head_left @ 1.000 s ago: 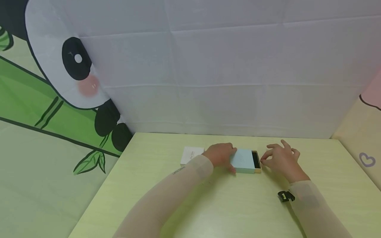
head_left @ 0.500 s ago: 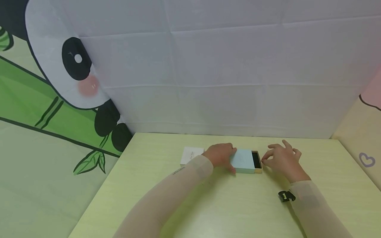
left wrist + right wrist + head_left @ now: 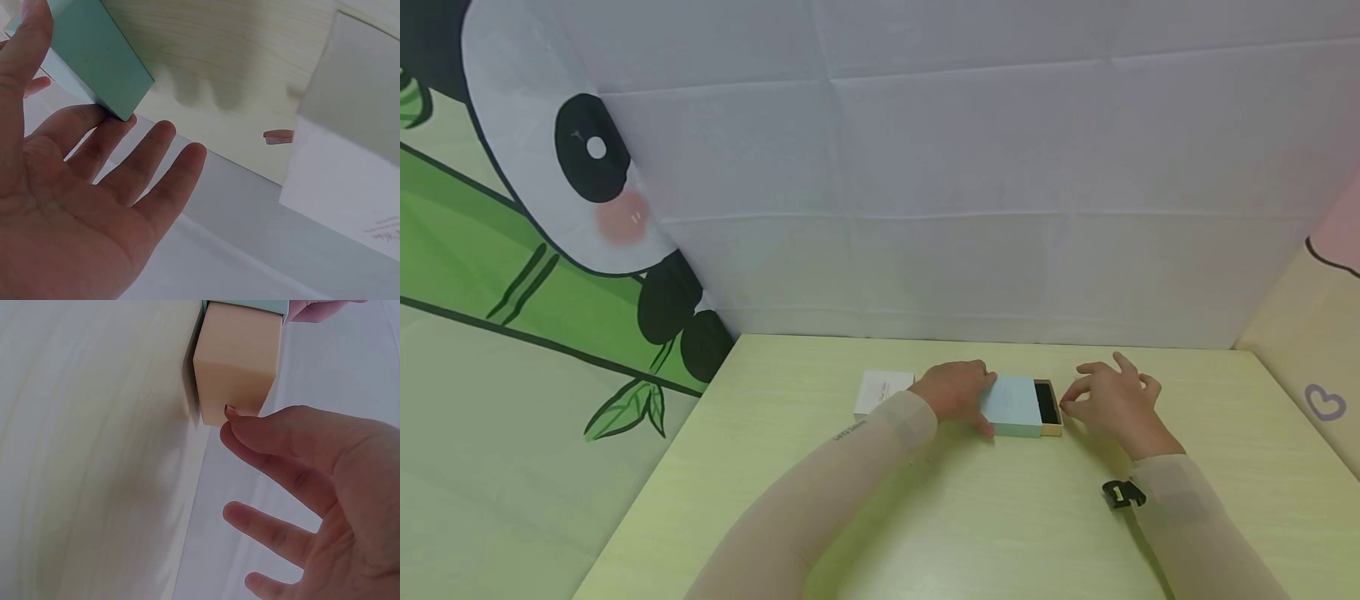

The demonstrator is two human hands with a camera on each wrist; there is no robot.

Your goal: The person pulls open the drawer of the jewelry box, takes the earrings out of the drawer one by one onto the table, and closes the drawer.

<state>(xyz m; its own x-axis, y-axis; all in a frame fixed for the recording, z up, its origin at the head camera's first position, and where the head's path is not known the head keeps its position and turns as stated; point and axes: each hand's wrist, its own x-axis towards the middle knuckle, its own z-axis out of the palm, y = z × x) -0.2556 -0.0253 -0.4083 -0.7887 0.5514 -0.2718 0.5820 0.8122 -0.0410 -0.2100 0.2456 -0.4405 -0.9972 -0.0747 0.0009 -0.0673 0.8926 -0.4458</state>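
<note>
Item 1: blue box, qty 1, lying flat on pale wood table, twd far edge, rt of ctr in head view

Item 2: tan drawer, pt of item 1, sticking out partway fr box's rt end; dark interior showing in head view

Item 3: brown tab, v. small, projecting fr drawer's end face

Item 4: L hand, gripping blue box at its L end, thumb pressing near side, index reaching twd far side; ring + little fingers extending loosely off box, per L wrist view

Item 5: R hand, pinching brown tab btwn thumb + index at drawer's end; other fingers fanning out, touching nothing

Item 6: white box, resting L of blue box, well apart fr it, partly hiding behind L wrist; bearing fine print, illegible; short brown strip poking out at its side

Item 7: cream sleeves, covering both arms; L one showing dark lettering; black clip hanging by R cuff

Item 8: cloth backdrop, hanging behind table, mostly white, w/ panda + green bamboo print at L
</note>
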